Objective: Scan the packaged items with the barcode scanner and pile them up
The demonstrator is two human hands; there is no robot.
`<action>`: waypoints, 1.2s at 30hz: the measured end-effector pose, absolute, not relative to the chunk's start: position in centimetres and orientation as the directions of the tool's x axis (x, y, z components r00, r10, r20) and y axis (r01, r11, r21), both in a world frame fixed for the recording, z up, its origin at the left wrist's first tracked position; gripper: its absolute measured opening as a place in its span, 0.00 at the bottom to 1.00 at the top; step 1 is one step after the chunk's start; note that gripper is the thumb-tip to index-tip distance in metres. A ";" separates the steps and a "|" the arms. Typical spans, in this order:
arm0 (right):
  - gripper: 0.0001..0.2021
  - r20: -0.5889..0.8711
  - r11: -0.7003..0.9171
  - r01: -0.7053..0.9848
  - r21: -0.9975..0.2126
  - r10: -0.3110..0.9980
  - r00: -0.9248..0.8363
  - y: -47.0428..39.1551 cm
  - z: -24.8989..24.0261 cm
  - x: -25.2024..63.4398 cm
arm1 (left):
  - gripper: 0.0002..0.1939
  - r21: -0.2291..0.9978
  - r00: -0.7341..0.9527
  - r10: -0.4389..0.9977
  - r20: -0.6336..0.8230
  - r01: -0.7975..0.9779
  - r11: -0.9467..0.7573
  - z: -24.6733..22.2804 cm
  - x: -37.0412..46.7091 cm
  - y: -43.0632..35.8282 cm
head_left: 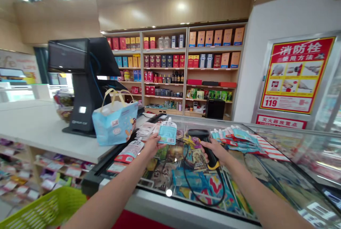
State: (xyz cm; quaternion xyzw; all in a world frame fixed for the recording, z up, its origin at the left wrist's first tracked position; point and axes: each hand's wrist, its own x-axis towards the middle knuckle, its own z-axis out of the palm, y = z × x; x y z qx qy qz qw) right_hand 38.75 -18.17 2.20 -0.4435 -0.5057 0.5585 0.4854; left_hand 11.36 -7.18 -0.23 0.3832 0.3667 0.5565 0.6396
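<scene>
My left hand (152,145) pinches the edge of a light blue and white pouch (167,133), held up with a barcode label showing. My right hand (213,148) is wrapped round the handle of a black barcode scanner (212,157), whose head points left towards the pouch; its cable loops over the glass top. Left of my left hand lie a red and white pouch (130,152) and a stack of pale pouches (146,130). A pile of blue and red pouches (237,138) rests to the right of the scanner.
Under the glass top of the freezer (160,200) are many colourful packs. A blue paper bag (115,124) and a black register screen (69,55) stand on the white counter (32,115) at left. A green basket (45,209) is at lower left. Stocked shelves line the back.
</scene>
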 end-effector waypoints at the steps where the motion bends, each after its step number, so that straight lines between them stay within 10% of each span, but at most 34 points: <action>1: 0.18 -0.011 -0.025 -0.098 -0.995 0.990 -0.143 -18.0 2.2 37.7 | 0.10 0.906 0.076 0.996 -0.051 -0.416 0.078 0.0 9.3 -7.7; 12: 0.17 -0.036 -0.047 -0.071 -0.996 0.988 -0.149 -18.2 3.3 31.8 | 0.11 0.962 -0.156 0.961 -0.230 -0.183 0.201 0.0 -4.1 -10.3; 23: 0.20 -0.053 -0.070 -0.074 -0.995 0.975 -0.215 -17.7 2.6 28.7 | 0.07 0.976 -0.239 0.969 -0.056 0.192 0.104 0.3 -3.7 -9.0; 29: 0.23 -0.016 -0.039 -0.069 -0.997 0.954 -0.298 -17.3 2.1 26.8 | 0.03 0.537 -0.160 0.908 0.387 0.840 -0.081 0.3 -5.0 -9.1; 36: 0.24 0.014 -0.020 -0.127 -0.992 0.964 -0.267 -16.9 1.5 28.5 | 0.12 0.404 0.059 0.775 0.630 0.827 -0.391 0.1 0.2 -9.2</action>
